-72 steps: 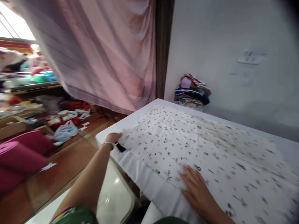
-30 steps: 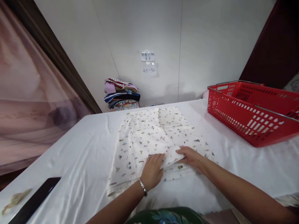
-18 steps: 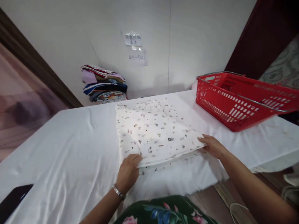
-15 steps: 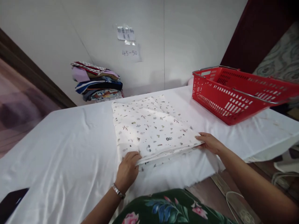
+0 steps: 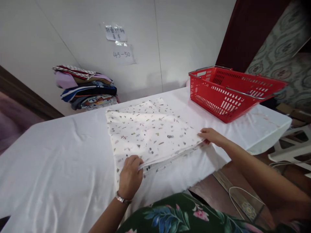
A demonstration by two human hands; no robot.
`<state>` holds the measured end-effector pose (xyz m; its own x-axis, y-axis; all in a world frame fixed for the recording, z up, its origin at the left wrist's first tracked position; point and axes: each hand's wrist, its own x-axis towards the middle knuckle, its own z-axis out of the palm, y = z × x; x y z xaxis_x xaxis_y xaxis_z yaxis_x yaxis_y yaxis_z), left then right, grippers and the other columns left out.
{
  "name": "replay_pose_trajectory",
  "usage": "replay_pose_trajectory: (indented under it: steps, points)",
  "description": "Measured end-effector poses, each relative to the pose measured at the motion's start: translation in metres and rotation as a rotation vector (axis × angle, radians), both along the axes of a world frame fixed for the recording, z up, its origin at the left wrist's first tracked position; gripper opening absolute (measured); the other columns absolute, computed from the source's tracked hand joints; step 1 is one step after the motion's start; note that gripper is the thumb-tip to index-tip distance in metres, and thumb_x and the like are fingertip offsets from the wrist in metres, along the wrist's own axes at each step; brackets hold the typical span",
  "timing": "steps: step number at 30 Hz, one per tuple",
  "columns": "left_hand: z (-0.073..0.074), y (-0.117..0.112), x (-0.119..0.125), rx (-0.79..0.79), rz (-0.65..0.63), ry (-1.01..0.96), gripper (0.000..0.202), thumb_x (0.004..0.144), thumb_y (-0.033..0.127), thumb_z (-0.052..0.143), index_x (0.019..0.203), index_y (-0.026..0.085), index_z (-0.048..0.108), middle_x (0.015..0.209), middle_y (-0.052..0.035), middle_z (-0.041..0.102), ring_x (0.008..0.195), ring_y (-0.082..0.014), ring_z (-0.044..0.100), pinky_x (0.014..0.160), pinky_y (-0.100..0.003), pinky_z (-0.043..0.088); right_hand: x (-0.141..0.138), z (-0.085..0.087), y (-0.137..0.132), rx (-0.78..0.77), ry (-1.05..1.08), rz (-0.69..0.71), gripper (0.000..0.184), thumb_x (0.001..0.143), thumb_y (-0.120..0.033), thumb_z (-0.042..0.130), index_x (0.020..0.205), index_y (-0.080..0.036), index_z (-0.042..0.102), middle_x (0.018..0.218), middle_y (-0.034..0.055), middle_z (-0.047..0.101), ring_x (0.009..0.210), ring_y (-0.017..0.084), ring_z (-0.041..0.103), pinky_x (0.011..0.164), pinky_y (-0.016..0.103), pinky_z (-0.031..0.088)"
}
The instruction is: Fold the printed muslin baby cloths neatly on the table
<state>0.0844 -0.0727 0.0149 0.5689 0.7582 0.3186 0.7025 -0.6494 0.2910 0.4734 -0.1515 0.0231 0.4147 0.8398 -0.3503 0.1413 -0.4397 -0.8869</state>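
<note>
A white cloth (image 5: 150,136) printed with small plants and shapes lies in folded layers on the table. My left hand (image 5: 131,176) is closed on its near left edge, the fingertips curled over the fold. At the near right corner, my right hand (image 5: 212,136) pinches the layers between thumb and fingers. The near edge is lifted a little and stretched between both hands, and a lower layer shows beneath it. The far part of the cloth lies on the table with a soft crease across it.
A white tablecloth (image 5: 60,155) covers the table. At the back right stands a red plastic basket (image 5: 218,100) with metal handles. A stack of folded clothes (image 5: 86,85) sits by the wall at the back left. Paper signs (image 5: 122,54) hang on the wall.
The view has turned right, so everything appears further left. Both hands keep hold of the near edge. A crease across the far part of the cloth has become more marked.
</note>
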Motion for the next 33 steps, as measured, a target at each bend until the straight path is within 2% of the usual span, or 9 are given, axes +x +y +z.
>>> replay_pose_trajectory:
  steps: [2, 5, 11, 13, 18, 21, 26, 30, 33]
  points:
    - [-0.009, -0.003, -0.003, -0.029, 0.005, 0.045, 0.024, 0.063, 0.004, 0.044, 0.078, 0.021, 0.053, 0.092, -0.0055, 0.055, 0.091, -0.0223, 0.050, 0.078, -0.033, 0.044, -0.002, -0.012, -0.004, -0.124, -0.136, 0.033, 0.017, 0.078, -0.030, 0.056, 0.069, -0.017, 0.051, 0.042, -0.0033, 0.051, 0.035, 0.008, 0.047, 0.036, 0.017, 0.034]
    - [-0.017, -0.006, -0.011, -0.034, 0.030, 0.061, 0.023, 0.064, 0.003, 0.042, 0.076, 0.020, 0.052, 0.091, -0.0053, 0.055, 0.091, -0.0213, 0.050, 0.077, -0.032, 0.044, -0.006, -0.024, -0.008, -0.186, -0.235, 0.051, 0.017, 0.081, -0.029, 0.050, 0.069, -0.017, 0.049, 0.043, -0.0037, 0.051, 0.035, 0.008, 0.046, 0.035, 0.018, 0.031]
    - [-0.017, -0.006, -0.026, 0.015, 0.005, 0.042, 0.023, 0.065, 0.002, 0.042, 0.079, 0.018, 0.052, 0.091, -0.0061, 0.054, 0.090, -0.0209, 0.049, 0.081, -0.032, 0.041, -0.011, -0.031, -0.012, -0.256, -0.460, 0.101, 0.020, 0.082, -0.034, 0.049, 0.071, -0.017, 0.051, 0.046, -0.0023, 0.052, 0.037, 0.010, 0.046, 0.042, 0.021, 0.032]
    - [-0.020, -0.007, -0.030, 0.002, 0.002, 0.072, 0.022, 0.066, 0.003, 0.043, 0.079, 0.017, 0.053, 0.091, -0.0062, 0.054, 0.088, -0.0211, 0.049, 0.080, -0.033, 0.041, -0.011, -0.032, -0.015, -0.278, -0.550, 0.111, 0.021, 0.082, -0.036, 0.049, 0.072, -0.017, 0.052, 0.050, -0.0003, 0.055, 0.043, 0.012, 0.050, 0.047, 0.023, 0.033]
    - [-0.027, -0.010, -0.047, -0.025, 0.061, 0.113, 0.020, 0.069, 0.006, 0.044, 0.082, 0.018, 0.053, 0.093, -0.0063, 0.055, 0.090, -0.0214, 0.049, 0.081, -0.034, 0.040, -0.019, -0.031, -0.020, -0.368, -0.822, 0.108, 0.030, 0.083, -0.045, 0.045, 0.079, -0.016, 0.055, 0.080, 0.0088, 0.063, 0.074, 0.021, 0.057, 0.057, 0.026, 0.032]
    - [-0.027, -0.011, -0.059, -0.047, 0.113, 0.124, 0.018, 0.069, 0.006, 0.044, 0.078, 0.019, 0.051, 0.092, -0.0055, 0.054, 0.089, -0.0209, 0.049, 0.080, -0.032, 0.039, -0.025, -0.029, -0.021, -0.424, -0.975, 0.163, 0.035, 0.086, -0.047, 0.036, 0.082, -0.018, 0.054, 0.082, 0.0086, 0.063, 0.077, 0.023, 0.057, 0.056, 0.027, 0.030]
    - [-0.028, -0.013, -0.072, -0.096, 0.235, 0.125, 0.020, 0.066, 0.004, 0.043, 0.078, 0.019, 0.049, 0.090, -0.0043, 0.053, 0.089, -0.0199, 0.049, 0.079, -0.031, 0.039, -0.030, -0.033, -0.019, -0.344, -0.982, 0.177, 0.030, 0.085, -0.042, 0.037, 0.069, -0.019, 0.049, 0.078, 0.0051, 0.061, 0.072, 0.019, 0.056, 0.055, 0.026, 0.029]
    - [-0.031, -0.014, -0.083, -0.176, 0.351, 0.123, 0.022, 0.072, 0.009, 0.042, 0.090, 0.019, 0.048, 0.100, -0.0051, 0.052, 0.096, -0.0196, 0.049, 0.077, -0.030, 0.040, -0.029, -0.038, -0.019, -0.287, -0.939, 0.127, 0.028, 0.083, -0.042, 0.039, 0.067, -0.020, 0.045, 0.067, 0.0026, 0.059, 0.064, 0.017, 0.054, 0.055, 0.026, 0.030]
    - [-0.028, -0.016, -0.091, -0.267, 0.394, 0.173, 0.019, 0.076, 0.014, 0.041, 0.094, 0.020, 0.045, 0.104, -0.0057, 0.052, 0.097, -0.0194, 0.052, 0.074, -0.029, 0.040, -0.026, -0.042, -0.020, -0.256, -0.900, 0.108, 0.026, 0.083, -0.042, 0.039, 0.070, -0.021, 0.044, 0.066, 0.0018, 0.059, 0.063, 0.017, 0.055, 0.056, 0.026, 0.031]
